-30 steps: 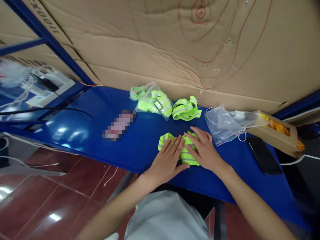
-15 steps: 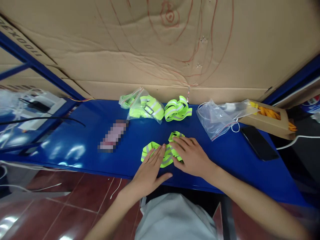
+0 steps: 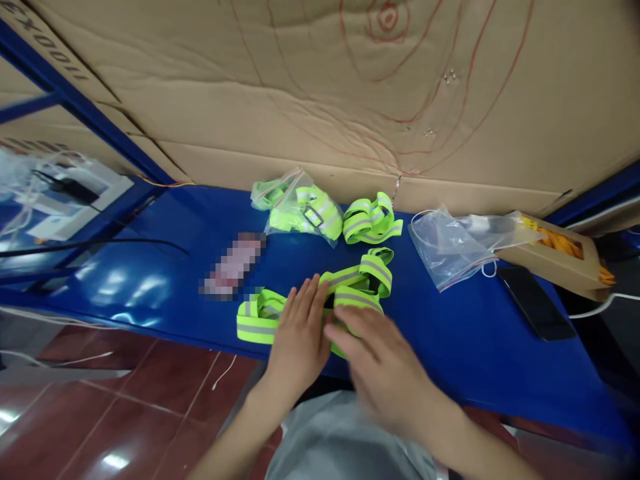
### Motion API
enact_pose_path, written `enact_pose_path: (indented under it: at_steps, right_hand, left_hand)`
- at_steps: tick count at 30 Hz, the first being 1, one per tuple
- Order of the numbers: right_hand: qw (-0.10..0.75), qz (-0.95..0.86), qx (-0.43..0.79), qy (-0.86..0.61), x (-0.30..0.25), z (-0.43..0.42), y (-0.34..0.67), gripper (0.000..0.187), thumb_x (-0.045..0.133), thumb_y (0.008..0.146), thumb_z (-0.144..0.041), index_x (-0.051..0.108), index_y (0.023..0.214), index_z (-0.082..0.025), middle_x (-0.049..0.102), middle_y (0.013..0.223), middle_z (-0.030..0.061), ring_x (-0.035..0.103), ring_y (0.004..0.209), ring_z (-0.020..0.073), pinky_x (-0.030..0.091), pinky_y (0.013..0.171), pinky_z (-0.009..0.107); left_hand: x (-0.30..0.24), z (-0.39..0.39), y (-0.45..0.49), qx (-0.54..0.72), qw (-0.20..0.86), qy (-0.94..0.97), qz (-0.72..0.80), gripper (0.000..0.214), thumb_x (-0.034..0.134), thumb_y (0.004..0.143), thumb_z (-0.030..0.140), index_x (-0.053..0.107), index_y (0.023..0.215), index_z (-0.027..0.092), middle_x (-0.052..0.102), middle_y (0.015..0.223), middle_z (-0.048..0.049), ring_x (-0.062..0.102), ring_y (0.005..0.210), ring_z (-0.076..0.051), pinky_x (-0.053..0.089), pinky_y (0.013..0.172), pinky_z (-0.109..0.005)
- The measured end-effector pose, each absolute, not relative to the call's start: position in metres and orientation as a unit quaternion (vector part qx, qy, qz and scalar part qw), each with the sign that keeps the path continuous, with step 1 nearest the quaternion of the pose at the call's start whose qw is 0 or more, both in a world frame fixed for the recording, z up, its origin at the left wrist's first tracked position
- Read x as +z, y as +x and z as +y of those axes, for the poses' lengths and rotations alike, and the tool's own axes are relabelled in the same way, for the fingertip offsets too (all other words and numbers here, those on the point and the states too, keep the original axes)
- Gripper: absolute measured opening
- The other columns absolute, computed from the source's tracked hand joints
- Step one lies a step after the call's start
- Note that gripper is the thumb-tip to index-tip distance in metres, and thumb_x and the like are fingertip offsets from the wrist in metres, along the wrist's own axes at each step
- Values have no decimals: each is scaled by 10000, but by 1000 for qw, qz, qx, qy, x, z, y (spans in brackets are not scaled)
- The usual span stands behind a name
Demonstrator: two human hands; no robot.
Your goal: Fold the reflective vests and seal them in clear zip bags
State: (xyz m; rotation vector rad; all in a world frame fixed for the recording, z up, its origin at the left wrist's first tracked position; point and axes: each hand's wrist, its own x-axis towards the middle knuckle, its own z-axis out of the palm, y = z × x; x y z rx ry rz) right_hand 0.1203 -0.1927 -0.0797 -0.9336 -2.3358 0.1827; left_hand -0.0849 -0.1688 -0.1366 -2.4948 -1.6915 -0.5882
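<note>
A neon-yellow reflective strap with grey stripes lies in loose loops on the blue table, close to its front edge. My left hand rests flat across the middle of the strap, fingers stretched out and side by side, hiding part of it. My right hand is over the strap's right-hand loops; it is blurred, its fingers reaching forward and apart, and nothing shows in its grasp. Beyond the hands sits a second bundled reflective strap. Beside that bundle, a clear zip bag holds more straps and a dark buckle.
A pixelated pinkish item lies left of the hands. To the right are a clear plastic bag, a black phone and a cardboard box with orange contents. A tall cardboard panel stands behind the table.
The strap under my hands is spread wider, with loops out to the left and back right. My right hand has moved nearer my body. The view has shifted a little.
</note>
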Motion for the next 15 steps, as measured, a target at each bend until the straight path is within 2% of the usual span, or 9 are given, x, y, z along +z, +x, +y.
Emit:
enact_pose_path:
  at_steps: [2, 4, 6, 9, 10, 12, 15]
  right_hand:
    - [242, -910, 86, -325, -91, -194, 94, 479, 475, 1056, -261, 494, 1527, -175, 546, 1594, 85, 462, 1506, 249, 425, 1245, 448]
    - [193, -911, 87, -353, -103, -188, 84, 577, 498, 1070, -473, 455, 1570, -189, 494, 1641, 84, 435, 1532, 271, 422, 1245, 464]
    - [157, -890, 71, -422, -111, -180, 92, 652, 502, 1046, -582, 457, 1575, -204, 476, 1652, 108, 432, 1533, 317, 396, 1244, 549]
    - [135, -813, 7, -566, -116, -176, 128, 560, 499, 1064, -506, 497, 1545, -219, 497, 1623, 159, 438, 1521, 379, 273, 1230, 721]
    - [139, -777, -24, -613, -116, -178, 143, 534, 499, 1067, -482, 509, 1533, -222, 518, 1599, 179, 462, 1498, 399, 268, 1199, 757]
    - [154, -716, -71, -677, -116, -189, 175, 499, 511, 1064, -458, 523, 1521, -257, 588, 1521, 183, 548, 1407, 414, 325, 1130, 778]
    - [224, -637, -93, -732, -112, -217, 212, 428, 557, 1037, -435, 623, 1400, -217, 638, 1426, 193, 623, 1287, 404, 468, 1055, 686]
  left_hand:
    - [-150, -163, -68, -173, 55, -804, -567, 632, 407, 1042, 195, 277, 1651, 95, 401, 1679, -187, 379, 1572, -338, 365, 1263, -586]
    - [-159, -160, -61, -157, 44, -809, -564, 684, 458, 1040, 251, 239, 1680, 154, 355, 1703, -180, 343, 1590, -351, 345, 1268, -609]
    - [-160, -161, -61, -145, 10, -822, -551, 725, 529, 1017, 309, 260, 1684, 222, 286, 1732, -175, 316, 1598, -376, 347, 1259, -633]
    - [-151, -166, -65, -142, -29, -827, -544, 686, 545, 1018, 338, 323, 1666, 296, 247, 1746, -168, 321, 1593, -399, 364, 1233, -669]
    - [-148, -168, -67, -141, -36, -827, -543, 666, 535, 1027, 340, 333, 1661, 310, 252, 1746, -164, 324, 1592, -395, 364, 1231, -671]
    - [-145, -169, -73, -142, -42, -833, -533, 643, 520, 1039, 343, 342, 1656, 317, 267, 1742, -159, 340, 1587, -386, 373, 1227, -668]
    - [-144, -166, -86, -136, -55, -857, -495, 610, 499, 1047, 304, 367, 1642, 330, 259, 1748, -131, 357, 1583, -366, 376, 1232, -654]
